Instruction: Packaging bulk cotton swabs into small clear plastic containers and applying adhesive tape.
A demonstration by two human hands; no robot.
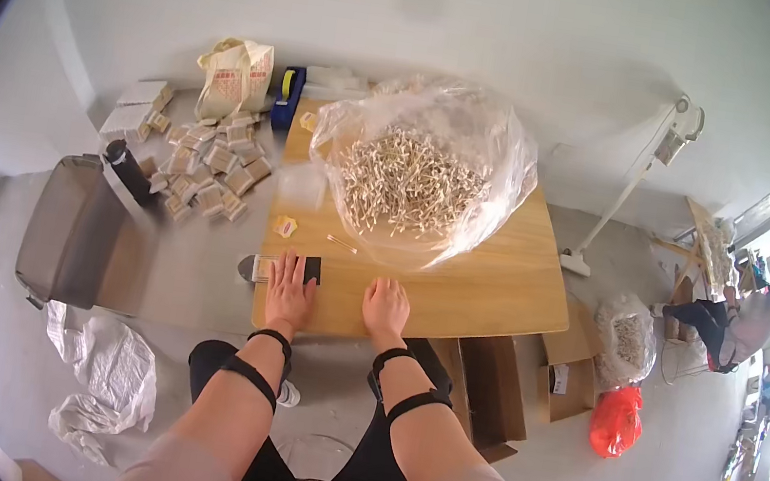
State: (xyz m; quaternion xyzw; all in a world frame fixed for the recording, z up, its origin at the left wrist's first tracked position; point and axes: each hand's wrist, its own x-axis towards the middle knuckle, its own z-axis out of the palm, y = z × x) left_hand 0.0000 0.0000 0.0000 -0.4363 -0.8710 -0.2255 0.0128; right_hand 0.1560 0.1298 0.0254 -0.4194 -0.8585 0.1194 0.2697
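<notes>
A flat black-and-silver device [313,271] is lying near the front left corner of the wooden table [517,284], its long axis running left to right, its rounded end poking past the left edge. The left hand [289,291] is resting across it, fingers spread flat; the right hand [385,308], apart and farther off, is curling on the bare wood to its right, its contents impossible to tell. Beyond the hands, loose swabs [342,243] are lying before a clear bag [513,150] of swabs; small boxes [219,158] are piling up leftward.
</notes>
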